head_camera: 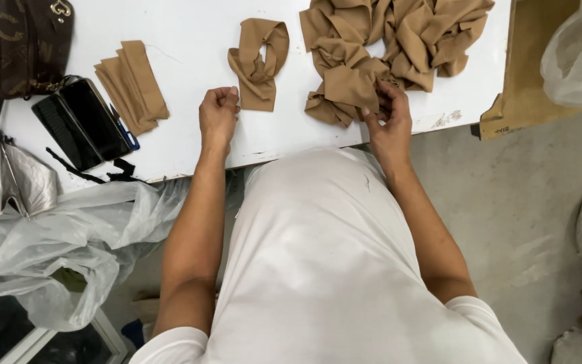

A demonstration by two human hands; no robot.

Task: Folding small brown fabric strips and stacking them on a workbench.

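Note:
A big heap of tan fabric pieces (385,40) lies on the white table (190,40) at the upper right. My right hand (389,118) grips the near edge of that heap, fingers pinching a fold. My left hand (218,116) rests on the table with its fingers curled in, holding nothing, just below a single twisted tan fabric loop (259,61). A neat stack of folded tan strips (133,84) lies to the left.
Two dark phones (82,121) and a blue pen lie at the left by a brown bag (18,40). Clear plastic sheeting (62,236) hangs below the table edge. A cardboard panel (533,61) and white sacks stand at the right on the concrete floor.

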